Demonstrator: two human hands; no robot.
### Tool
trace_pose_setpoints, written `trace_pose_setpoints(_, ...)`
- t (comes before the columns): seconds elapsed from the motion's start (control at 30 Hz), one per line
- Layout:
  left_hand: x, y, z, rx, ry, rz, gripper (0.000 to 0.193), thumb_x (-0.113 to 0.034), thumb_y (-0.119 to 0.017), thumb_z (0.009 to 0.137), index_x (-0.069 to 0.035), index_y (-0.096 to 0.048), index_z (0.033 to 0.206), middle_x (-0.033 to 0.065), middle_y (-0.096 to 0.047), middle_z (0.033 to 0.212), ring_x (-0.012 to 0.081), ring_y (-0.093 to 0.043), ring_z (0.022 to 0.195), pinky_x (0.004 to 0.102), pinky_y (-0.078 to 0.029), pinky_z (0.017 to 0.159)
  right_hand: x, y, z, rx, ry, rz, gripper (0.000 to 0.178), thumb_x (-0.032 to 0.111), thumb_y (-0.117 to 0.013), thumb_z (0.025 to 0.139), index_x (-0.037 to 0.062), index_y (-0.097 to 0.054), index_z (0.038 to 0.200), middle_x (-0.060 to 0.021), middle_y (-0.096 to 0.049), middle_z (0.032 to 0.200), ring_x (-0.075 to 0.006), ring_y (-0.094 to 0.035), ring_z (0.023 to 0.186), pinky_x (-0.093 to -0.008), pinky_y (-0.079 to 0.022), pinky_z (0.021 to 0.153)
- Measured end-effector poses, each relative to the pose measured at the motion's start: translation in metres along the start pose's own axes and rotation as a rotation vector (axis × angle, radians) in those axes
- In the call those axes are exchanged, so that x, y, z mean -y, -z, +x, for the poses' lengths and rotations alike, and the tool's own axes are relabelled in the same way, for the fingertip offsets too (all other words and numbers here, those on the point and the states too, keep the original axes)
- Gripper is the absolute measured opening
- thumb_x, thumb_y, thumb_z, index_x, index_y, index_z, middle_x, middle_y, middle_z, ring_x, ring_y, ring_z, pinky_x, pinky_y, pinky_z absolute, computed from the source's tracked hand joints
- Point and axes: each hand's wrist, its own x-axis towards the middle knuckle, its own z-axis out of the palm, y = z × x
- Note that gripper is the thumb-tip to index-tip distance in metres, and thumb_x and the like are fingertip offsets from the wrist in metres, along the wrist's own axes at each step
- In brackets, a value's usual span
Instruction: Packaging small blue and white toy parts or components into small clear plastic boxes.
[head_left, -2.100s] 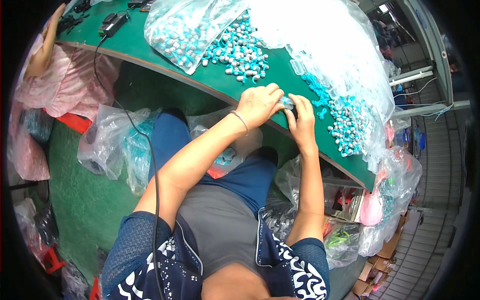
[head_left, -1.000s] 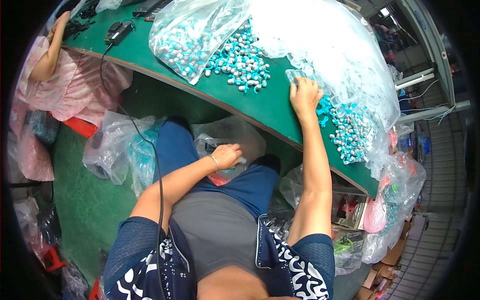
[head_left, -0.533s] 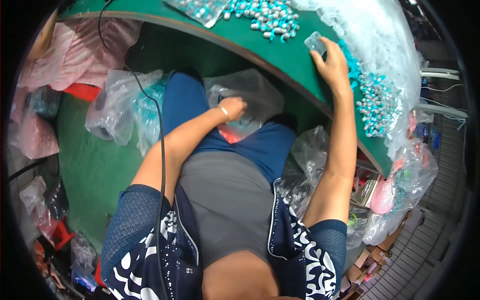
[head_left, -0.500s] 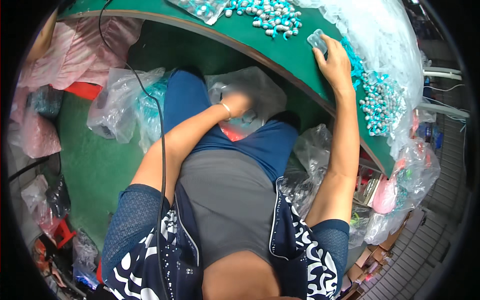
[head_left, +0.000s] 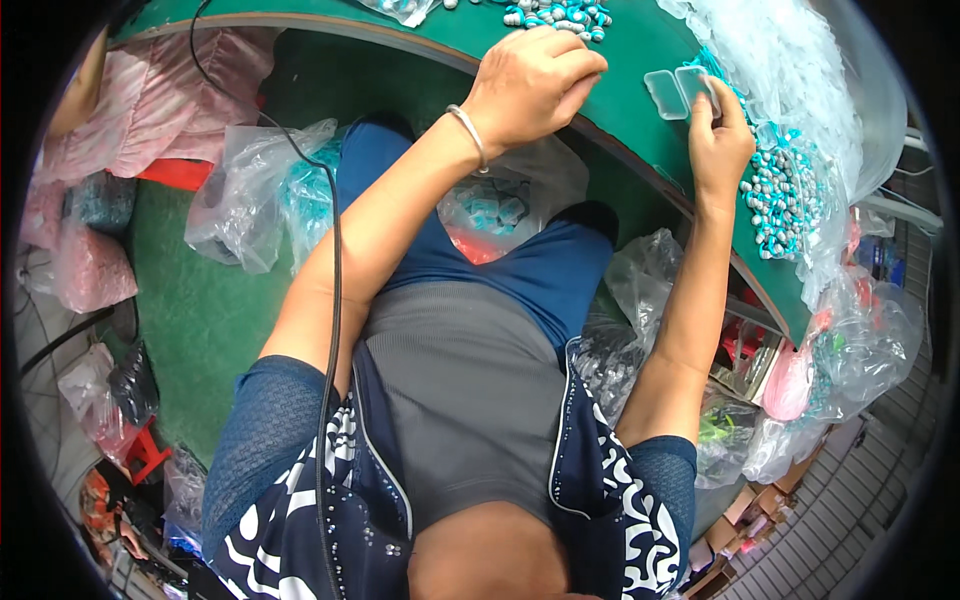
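Observation:
My right hand point(head_left: 720, 145) grips a small clear plastic case point(head_left: 668, 95) over the green table, its hinged lid swung open. My left hand point(head_left: 535, 85) is above the table's near edge with curled fingers; what they hold, if anything, is hidden. Just beyond it lies a pile of small grey plugs with turquoise cords point(head_left: 565, 16), which look like corded earplugs. A second heap of them point(head_left: 780, 200) sits right of my right hand. Between my thighs, a clear plastic bag point(head_left: 555, 175) holds several small cases with turquoise contents point(head_left: 490, 210).
A large mound of clear cases point(head_left: 790, 70) covers the table's right side. Clear bags point(head_left: 240, 200) lie on the floor at left. A black cable point(head_left: 330, 330) hangs across my left arm. Another person's pink clothing point(head_left: 190, 100) shows at upper left.
My left hand has risen from the bag between my thighs to the table edge. My right hand has shifted right with the case, whose lid now stands open.

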Motion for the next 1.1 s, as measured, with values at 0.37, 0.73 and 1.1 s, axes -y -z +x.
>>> trace_pose_setpoints(0.37, 0.01, -0.02, 0.013, 0.059, 0.082, 0.308, 0.023, -0.014, -0.075, 0.074, -0.016, -0.069, 0.096, -0.0001, -0.063, 0.093, 0.022, -0.06, 0.089, 0.0384, -0.044, 0.072, -0.006, -0.003, -0.003, 0.122, -0.178, 0.046, 0.027, 0.009, -0.065, 0.09, 0.006, -0.067, 0.117, -0.0076, -0.068, 0.1, -0.0134, -0.062, 0.081, -0.0282, -0.051, 0.073)
trace_pose_setpoints(0.73, 0.014, -0.027, 0.02, 0.106, 0.142, 0.367, 0.025, -0.014, -0.075, 0.073, -0.015, -0.068, 0.098, 0.0008, -0.062, 0.093, 0.0217, -0.06, 0.091, 0.0389, -0.043, 0.074, 0.004, 0.013, -0.01, 0.329, 0.269, -0.206, 0.021, -0.001, -0.07, 0.076, 0.0047, -0.067, 0.096, -0.0091, -0.064, 0.11, -0.0307, -0.058, 0.108, -0.0417, -0.047, 0.091)
trace_pose_setpoints(1.1, 0.017, -0.041, 0.024, 0.109, 0.127, 0.404, 0.016, -0.014, -0.071, 0.074, -0.014, -0.067, 0.089, 0.0026, -0.061, 0.085, 0.0233, -0.058, 0.086, 0.0404, -0.041, 0.076, 0.033, 0.002, -0.028, 0.142, 0.272, -0.465, 0.017, 0.019, -0.076, 0.077, 0.0112, -0.061, 0.076, -0.0038, -0.062, 0.073, -0.0241, -0.06, 0.074, -0.042, -0.04, 0.073)
